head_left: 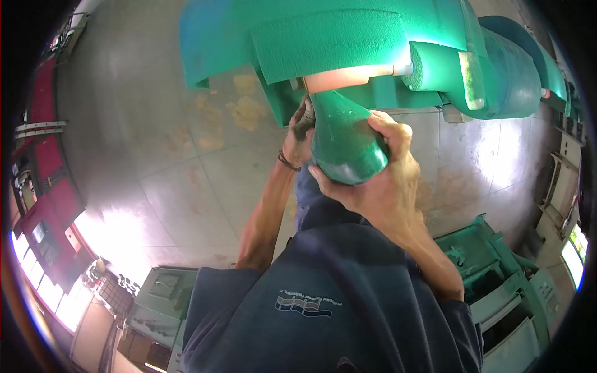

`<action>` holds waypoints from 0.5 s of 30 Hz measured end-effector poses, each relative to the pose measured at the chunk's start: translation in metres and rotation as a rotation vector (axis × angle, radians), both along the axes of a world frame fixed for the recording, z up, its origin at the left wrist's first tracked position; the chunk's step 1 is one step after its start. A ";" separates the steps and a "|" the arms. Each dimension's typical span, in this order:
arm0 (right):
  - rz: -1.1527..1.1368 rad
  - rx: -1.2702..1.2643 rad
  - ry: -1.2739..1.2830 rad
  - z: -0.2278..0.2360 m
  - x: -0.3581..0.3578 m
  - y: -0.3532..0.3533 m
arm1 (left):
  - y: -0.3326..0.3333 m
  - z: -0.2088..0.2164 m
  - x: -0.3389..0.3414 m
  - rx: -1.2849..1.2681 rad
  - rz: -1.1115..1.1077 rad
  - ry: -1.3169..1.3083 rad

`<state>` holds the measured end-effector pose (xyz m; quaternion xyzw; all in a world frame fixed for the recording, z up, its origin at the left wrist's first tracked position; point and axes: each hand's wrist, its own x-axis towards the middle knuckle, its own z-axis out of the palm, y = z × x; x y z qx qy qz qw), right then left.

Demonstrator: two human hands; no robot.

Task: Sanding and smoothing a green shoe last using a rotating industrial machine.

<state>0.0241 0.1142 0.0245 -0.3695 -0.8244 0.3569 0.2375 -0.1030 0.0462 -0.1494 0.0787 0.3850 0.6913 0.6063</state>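
Both my hands hold a smooth green tapered piece (348,138), its wide rounded end toward me and its narrow end pointing away. My left hand (300,129) is closed along its left side near the narrow end, the fingers partly hidden. The thumb and palm of my right hand (388,171) wrap round the wide end from the right and below. The narrow end is at a pale orange, brightly lit roller-like part (339,79) under a green machine's hood (329,43). I cannot tell whether they touch.
The green machine's rounded housing (507,74) extends to the far right. Below it runs a grey tiled floor (180,180) with brownish stains. Green metal cabinets or machines stand behind me at left (161,298) and right (491,273). Dark red panels (50,168) line the left side.
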 end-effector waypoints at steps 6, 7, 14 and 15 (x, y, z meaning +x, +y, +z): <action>0.134 0.075 -0.056 0.010 0.013 0.008 | 0.001 0.006 0.020 0.113 0.138 -0.136; 0.143 0.079 -0.054 0.006 0.009 0.012 | 0.001 -0.006 0.017 0.109 0.106 -0.203; 0.176 0.098 -0.152 -0.001 0.000 0.027 | 0.010 -0.043 0.021 0.057 0.000 0.686; 0.193 0.128 -0.164 0.002 0.005 0.027 | 0.008 -0.032 0.027 -0.045 -0.044 0.263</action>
